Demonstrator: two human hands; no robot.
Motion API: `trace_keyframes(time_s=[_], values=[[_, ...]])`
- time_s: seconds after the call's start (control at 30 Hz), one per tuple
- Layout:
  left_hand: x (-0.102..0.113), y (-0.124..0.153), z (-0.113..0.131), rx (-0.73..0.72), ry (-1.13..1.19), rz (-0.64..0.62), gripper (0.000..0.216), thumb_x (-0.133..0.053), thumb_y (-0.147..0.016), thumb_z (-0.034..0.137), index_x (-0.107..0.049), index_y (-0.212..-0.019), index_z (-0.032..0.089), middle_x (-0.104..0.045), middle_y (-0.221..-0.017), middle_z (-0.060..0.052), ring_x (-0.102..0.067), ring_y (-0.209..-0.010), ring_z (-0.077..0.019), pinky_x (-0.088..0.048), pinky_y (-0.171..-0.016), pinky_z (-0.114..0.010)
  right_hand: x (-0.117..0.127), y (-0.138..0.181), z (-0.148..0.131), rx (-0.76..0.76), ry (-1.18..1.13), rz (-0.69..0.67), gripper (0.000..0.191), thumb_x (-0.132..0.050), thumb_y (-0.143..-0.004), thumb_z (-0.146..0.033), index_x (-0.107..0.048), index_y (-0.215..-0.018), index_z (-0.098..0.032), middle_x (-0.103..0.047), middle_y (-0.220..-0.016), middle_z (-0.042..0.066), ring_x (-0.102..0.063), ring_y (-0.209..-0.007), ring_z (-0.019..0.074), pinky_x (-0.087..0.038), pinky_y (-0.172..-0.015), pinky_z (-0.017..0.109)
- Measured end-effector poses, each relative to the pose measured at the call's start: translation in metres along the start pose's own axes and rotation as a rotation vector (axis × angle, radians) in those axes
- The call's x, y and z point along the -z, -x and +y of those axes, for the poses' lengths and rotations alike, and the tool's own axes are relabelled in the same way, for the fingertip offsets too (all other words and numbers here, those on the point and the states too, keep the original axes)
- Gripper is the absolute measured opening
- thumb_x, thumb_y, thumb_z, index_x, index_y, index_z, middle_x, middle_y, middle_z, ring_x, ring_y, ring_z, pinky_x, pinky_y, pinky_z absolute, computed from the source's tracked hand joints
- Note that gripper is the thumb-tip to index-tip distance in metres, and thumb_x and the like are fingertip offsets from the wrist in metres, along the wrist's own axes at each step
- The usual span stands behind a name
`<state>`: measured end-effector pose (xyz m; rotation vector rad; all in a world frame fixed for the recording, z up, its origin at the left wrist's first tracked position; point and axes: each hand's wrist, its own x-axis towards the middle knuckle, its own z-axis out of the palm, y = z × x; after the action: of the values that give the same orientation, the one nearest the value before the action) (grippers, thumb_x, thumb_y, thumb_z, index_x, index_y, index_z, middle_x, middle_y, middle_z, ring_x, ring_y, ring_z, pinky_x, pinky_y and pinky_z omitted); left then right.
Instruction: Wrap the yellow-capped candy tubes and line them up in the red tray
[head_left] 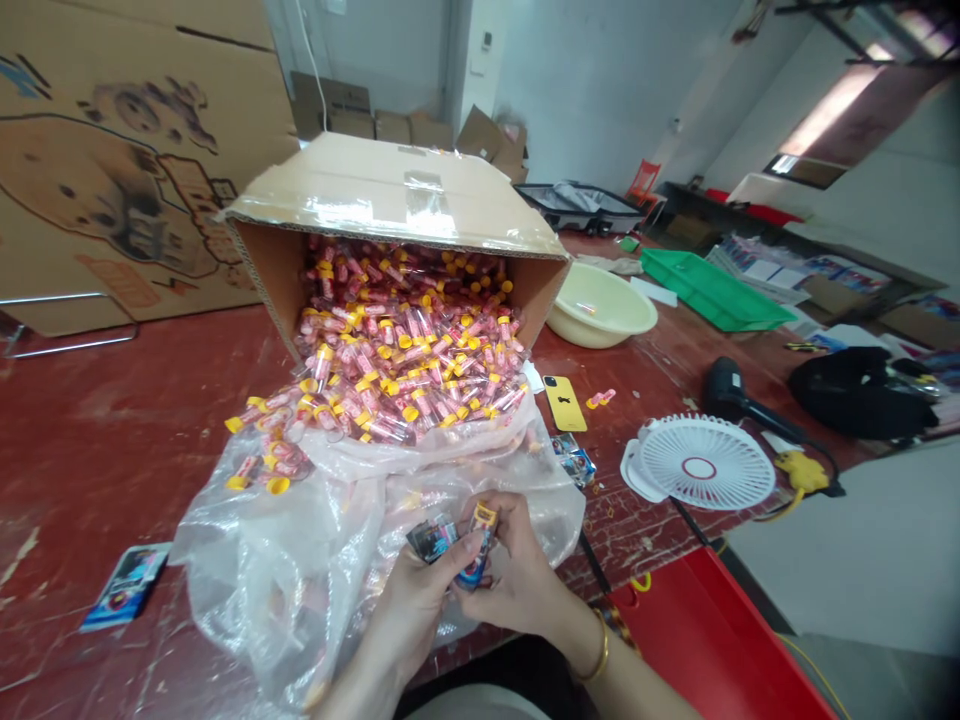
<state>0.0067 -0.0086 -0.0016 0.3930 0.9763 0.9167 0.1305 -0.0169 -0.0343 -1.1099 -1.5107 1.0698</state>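
Nearest the camera, a fan of small packets (433, 540) is held in the curled left hand (420, 600), its thumb pressed toward a yellow-capped tube (484, 518); the tube is gripped between the bent fingers of the right hand (521, 570). Whether the blue at its lower end belongs to the tube or to a packet cannot be told. Both hands are held close together above a clear bag. The whole is set at a red table (165, 390). A printed carton (142, 170) is stood at the left; beside it an open box (360, 190) is laid on its side, similar tubes spilled from its mouth onto the bag (255, 570). Right of these are noted a green tray (709, 290), a basin (600, 332), a white fan (697, 465) and a yellow phone (565, 404).
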Motion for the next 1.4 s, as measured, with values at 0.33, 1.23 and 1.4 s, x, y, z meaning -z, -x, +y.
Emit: trace_keyframes(time_s=[0.33, 1.23, 1.4], values=[[-0.017, 0.0, -0.02, 0.025, -0.343, -0.081, 0.027, -0.077, -0.064, 0.039, -0.074, -0.081, 0.018, -0.075, -0.076, -0.006, -0.068, -0.075, -0.0267, -0.055, -0.065, -0.035, 0.057, 0.021, -0.017, -0.192, -0.207, 0.099, 0.019, -0.072, -0.071, -0.03, -0.058, -0.078, -0.018, -0.061, -0.079, 0.0, -0.059, -0.074, 0.0133, -0.047, -0.074, 0.03], [-0.034, 0.003, -0.073, 0.152, -0.674, -0.294, 0.041, -0.073, -0.068, 0.039, -0.066, -0.104, 0.024, -0.075, -0.097, -0.006, -0.069, -0.082, -0.0267, -0.056, -0.047, -0.025, 0.198, 0.425, 0.049, -1.584, 0.331, 0.632, 0.015, -0.057, -0.088, -0.023, -0.059, -0.097, -0.012, -0.063, -0.089, 0.003, -0.062, -0.074, 0.0128, -0.053, -0.066, 0.029], [-0.027, 0.007, -0.05, 0.095, -0.589, -0.152, 0.035, -0.079, -0.059, 0.038, -0.072, -0.083, 0.014, -0.077, -0.074, -0.009, -0.069, -0.065, -0.0247, -0.048, -0.041, -0.024, 0.222, 0.305, 0.036, -1.083, 0.629, 0.557, 0.017, -0.057, -0.072, -0.003, -0.06, -0.082, -0.016, -0.063, -0.084, 0.007, -0.061, -0.083, 0.0207, -0.048, -0.079, 0.032]])
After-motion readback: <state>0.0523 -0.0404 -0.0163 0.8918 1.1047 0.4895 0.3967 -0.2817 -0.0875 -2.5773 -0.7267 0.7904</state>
